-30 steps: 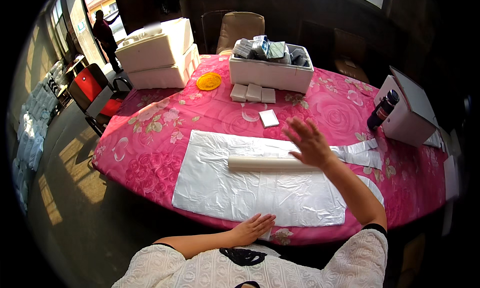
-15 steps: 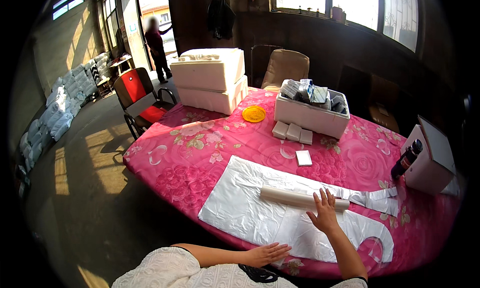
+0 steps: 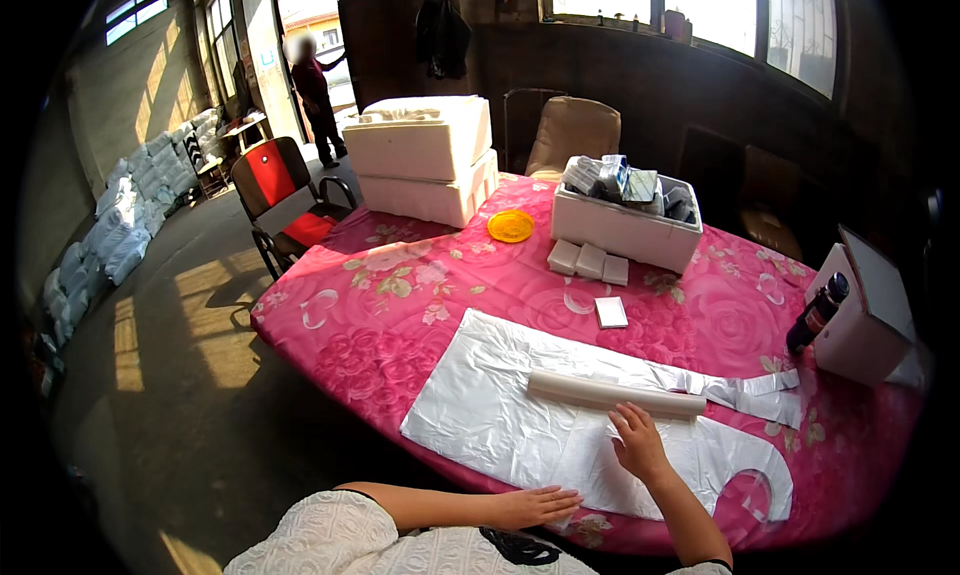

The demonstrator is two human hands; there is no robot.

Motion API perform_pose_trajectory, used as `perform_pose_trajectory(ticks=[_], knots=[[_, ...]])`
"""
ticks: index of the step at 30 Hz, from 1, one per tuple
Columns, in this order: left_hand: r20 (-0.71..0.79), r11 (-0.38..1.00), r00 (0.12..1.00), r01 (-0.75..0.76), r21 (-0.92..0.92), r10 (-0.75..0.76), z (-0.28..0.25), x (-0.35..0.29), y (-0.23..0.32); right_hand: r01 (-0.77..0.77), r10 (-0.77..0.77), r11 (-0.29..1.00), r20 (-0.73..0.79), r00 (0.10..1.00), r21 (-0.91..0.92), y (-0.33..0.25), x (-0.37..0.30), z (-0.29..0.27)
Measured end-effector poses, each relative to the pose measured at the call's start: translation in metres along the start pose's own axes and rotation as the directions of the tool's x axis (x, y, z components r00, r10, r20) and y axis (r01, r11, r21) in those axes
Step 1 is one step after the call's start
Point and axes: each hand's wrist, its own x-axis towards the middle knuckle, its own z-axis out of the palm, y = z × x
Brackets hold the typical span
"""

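Observation:
A white plastic vest bag (image 3: pixel 480 395), with a handle loop at its right end, is spread flat on the table. Across it lies a smooth pale tube (image 3: pixel 580 390), running left to right. My right hand (image 3: pixel 638 445) is open over the bag, its fingertips at the tube's near edge; whether they touch it I cannot tell. Along the bag's near edge my left hand (image 3: pixel 540 506) rests flat, fingers stretched out, holding nothing.
Beyond the bag are a small white box (image 3: pixel 611 313), several small white blocks (image 3: pixel 590 262), a yellow dish (image 3: pixel 510 226) and a filled foam box (image 3: pixel 620 233). Stacked foam boxes (image 3: pixel 420 165) stand far left. A dark bottle (image 3: pixel 818 313) and carton (image 3: pixel 862 315) stand right. A person (image 3: pixel 317 100) is by the doorway.
My right hand has drawn back from on top of the tube toward its near side, fingers slightly more bent. My left hand stays flat. The view has shifted slightly.

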Motion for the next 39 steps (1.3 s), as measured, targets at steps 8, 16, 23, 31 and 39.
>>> perform_pose_trajectory(ticks=[8, 16, 23, 31, 39], knots=[[-0.14, 0.985, 0.981, -0.148, -0.086, 0.135, 0.006, -0.013, -0.012, 0.103, -0.142, 0.968, 0.165, 0.976, 0.228, -0.056, -0.037, 0.018], [-0.327, 0.935, 0.943, -0.171, -0.309, 0.064, -0.021, -0.002, -0.012, 0.043, -0.08, 0.966, 0.135, 0.988, 0.253, -0.057, -0.041, 0.013], [-0.38, 0.91, 0.925, -0.144, -0.39, -0.017, -0.048, 0.013, -0.027, -0.06, 0.053, 0.959, 0.032, 0.998, 0.278, -0.057, -0.042, 0.034], [-0.183, 0.968, 0.954, 0.216, -0.127, -0.237, -0.05, 0.017, -0.039, -0.065, 0.08, 0.973, -0.058, 0.995, 0.222, -0.058, -0.047, 0.037], [-0.221, 0.919, 0.916, 0.267, -0.288, -0.335, -0.045, 0.019, -0.05, -0.114, 0.126, 0.962, -0.036, 0.991, 0.247, -0.049, -0.042, 0.03]])
